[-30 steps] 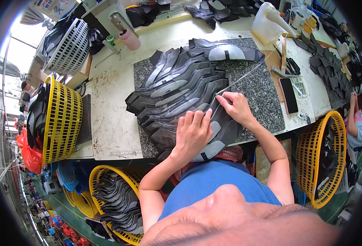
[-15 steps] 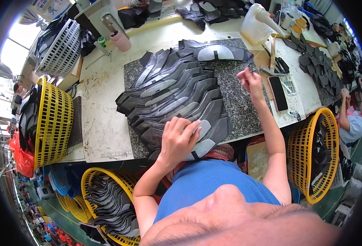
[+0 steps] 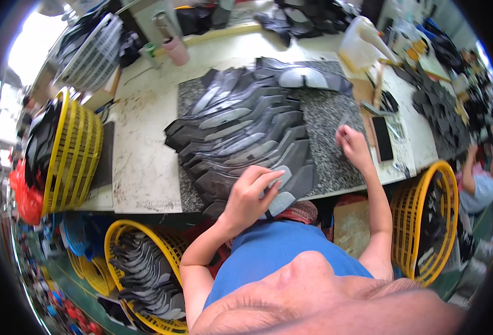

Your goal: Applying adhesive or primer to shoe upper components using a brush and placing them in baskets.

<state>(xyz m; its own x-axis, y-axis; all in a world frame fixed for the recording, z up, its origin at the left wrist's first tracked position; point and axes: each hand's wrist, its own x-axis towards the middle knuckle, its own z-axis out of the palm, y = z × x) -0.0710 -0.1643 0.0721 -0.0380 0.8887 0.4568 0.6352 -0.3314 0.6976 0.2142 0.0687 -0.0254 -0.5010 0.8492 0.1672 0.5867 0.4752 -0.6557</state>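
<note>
Resting the left hand [image 3: 252,192] on the near end of the dark pieces [image 3: 241,131], with fingers bent and thumb a little apart, lightly touching rather than visibly gripping anything. Holding the right hand [image 3: 354,146] over the bare side of the slab [image 3: 333,167], beside the pieces, with fingers curled in; cannot tell what, if anything, is pinched there, given a faint blurred streak just beyond the fingertips. Find the pieces fanned in overlapping, wavy rows across the slab on the counter [image 3: 140,156], with more stacked in the yellow basket [image 3: 112,240] below. Judging by thin edges and easy curves, expect light, bendy stock, hardly fragile, perhaps slippery on the smoother faces. Take hold at an exposed outer end, between thumb and fingertips, keeping off the pale patches [image 3: 291,79] in case of any coating. Support long ones near the middle too, against sagging. Avoid tugging from beneath, for fear of dragging overlapped neighbours out of line.
</note>
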